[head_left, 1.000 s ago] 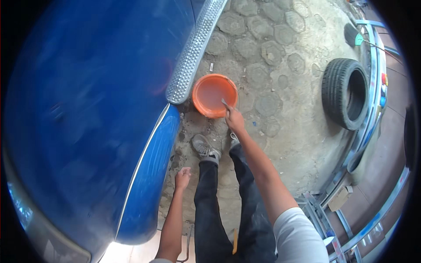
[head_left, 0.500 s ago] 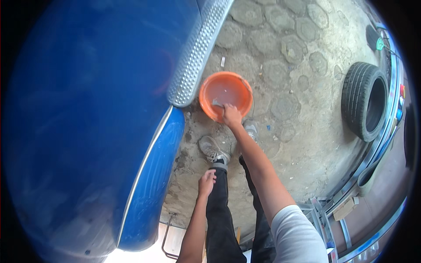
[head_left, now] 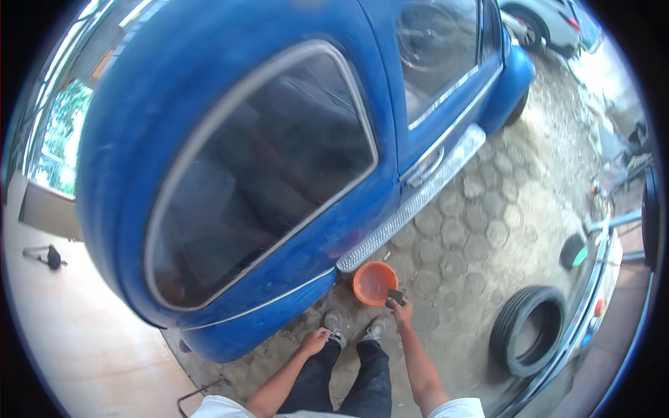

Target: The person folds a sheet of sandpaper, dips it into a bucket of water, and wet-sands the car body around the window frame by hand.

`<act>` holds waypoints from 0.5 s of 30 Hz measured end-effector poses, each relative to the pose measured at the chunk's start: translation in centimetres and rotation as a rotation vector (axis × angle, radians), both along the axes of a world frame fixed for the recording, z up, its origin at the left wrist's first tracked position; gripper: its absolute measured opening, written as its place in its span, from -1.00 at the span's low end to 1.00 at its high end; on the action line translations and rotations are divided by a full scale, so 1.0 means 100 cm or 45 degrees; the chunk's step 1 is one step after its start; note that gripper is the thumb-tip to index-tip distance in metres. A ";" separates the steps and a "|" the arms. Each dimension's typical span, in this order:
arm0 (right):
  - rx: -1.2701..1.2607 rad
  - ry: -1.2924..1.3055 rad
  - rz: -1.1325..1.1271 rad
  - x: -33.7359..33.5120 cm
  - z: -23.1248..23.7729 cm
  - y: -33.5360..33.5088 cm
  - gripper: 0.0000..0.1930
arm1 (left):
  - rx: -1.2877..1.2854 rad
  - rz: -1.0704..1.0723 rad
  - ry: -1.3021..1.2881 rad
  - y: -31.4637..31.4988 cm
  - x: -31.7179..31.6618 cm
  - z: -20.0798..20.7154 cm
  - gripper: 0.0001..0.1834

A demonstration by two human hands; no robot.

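Observation:
A dark, flat rectangular piece [head_left: 395, 297] is gripped in my right hand [head_left: 402, 313], just over the near right rim of the orange bucket [head_left: 357, 287]. Cloudy liquid shows inside the bucket, which stands on the ground beside the silver running board [head_left: 418, 205] of a blue car [head_left: 279, 52]. My left hand [head_left: 316, 341] hovers above my left leg and shoe, below the rear fender [head_left: 254, 324]. Its fingers are drawn together; whether a small thing is between them is too small to tell.
A loose tyre [head_left: 512, 331] lies at the right, near a metal frame. Hexagonal paving [head_left: 453, 230] runs along the car's side. A pale car [head_left: 550, 21] stands at the far right. A pale floor or wall surface [head_left: 90, 327] lies to the left.
My right hand has come up out of the bucket with the dark piece. The view has tilted up, so the car's windows and door now show. My left hand's fingers are drawn closer together.

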State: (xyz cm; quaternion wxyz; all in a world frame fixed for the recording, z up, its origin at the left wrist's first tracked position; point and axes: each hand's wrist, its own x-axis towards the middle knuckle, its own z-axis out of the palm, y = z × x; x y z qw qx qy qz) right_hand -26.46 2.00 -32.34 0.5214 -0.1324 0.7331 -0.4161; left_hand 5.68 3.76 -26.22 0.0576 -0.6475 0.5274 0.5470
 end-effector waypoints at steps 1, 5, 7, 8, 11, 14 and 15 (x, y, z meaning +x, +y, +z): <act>0.078 0.001 0.046 -0.010 0.033 -0.002 -0.72 | -0.078 0.027 0.039 -0.005 -0.005 0.023 -0.72; -0.123 0.046 -0.053 -0.032 0.096 -0.024 -0.71 | -0.338 0.212 0.231 -0.028 -0.011 0.118 -0.74; -0.185 -0.193 -0.256 -0.025 0.117 -0.033 -0.70 | -0.438 0.327 0.304 -0.037 0.001 0.156 -0.74; -0.192 -0.179 -0.228 -0.019 0.126 -0.037 -0.70 | -0.514 0.420 0.359 -0.038 0.007 0.172 -0.74; -0.198 -0.023 -0.034 -0.013 0.123 -0.063 -0.69 | -0.699 0.536 0.404 -0.061 0.013 0.242 -0.75; -0.164 0.025 -0.057 0.015 0.190 -0.124 -0.66 | -1.115 0.561 0.346 -0.097 0.037 0.313 -0.77; -0.379 0.071 -0.040 0.023 0.235 -0.141 -0.65 | -1.295 0.518 0.325 -0.110 0.044 0.338 -0.78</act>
